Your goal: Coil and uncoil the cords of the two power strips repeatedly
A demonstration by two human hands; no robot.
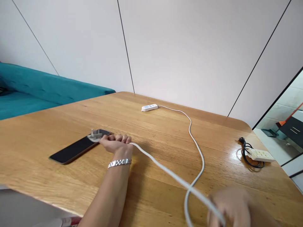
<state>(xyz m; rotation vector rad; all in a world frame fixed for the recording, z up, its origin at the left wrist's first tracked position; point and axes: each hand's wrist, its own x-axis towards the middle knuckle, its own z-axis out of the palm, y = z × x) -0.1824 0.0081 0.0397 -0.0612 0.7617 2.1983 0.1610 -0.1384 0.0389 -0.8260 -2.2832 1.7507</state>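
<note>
One phone lies flat and dark on the table, at about 9 o'clock from the picture's middle. One plug, white with prongs pointing up, rests on the phone's far end. The left hand lies knuckles up just at 3 o'clock of the plug, fingers curled closed around the end of a white cord, fingertips at the plug. A metal watch circles that wrist.

The cord runs from the left hand toward 5 o'clock to the right hand at the lower edge. That hand is blurred; the cord passes at its fingers, but whether it grips or only touches cannot be told. From there the cord loops and climbs toward 12 o'clock across the table to one white power strip near the far edge, well apart from both hands.

A second strip, cream with a coiled black cord, lies at 3 o'clock near the table's right edge, apart from the rest. So: two strips, two cords, one phone, one plug, two hands.

A teal sofa stands beyond the table at 10 o'clock, against a white panelled wall.
</note>
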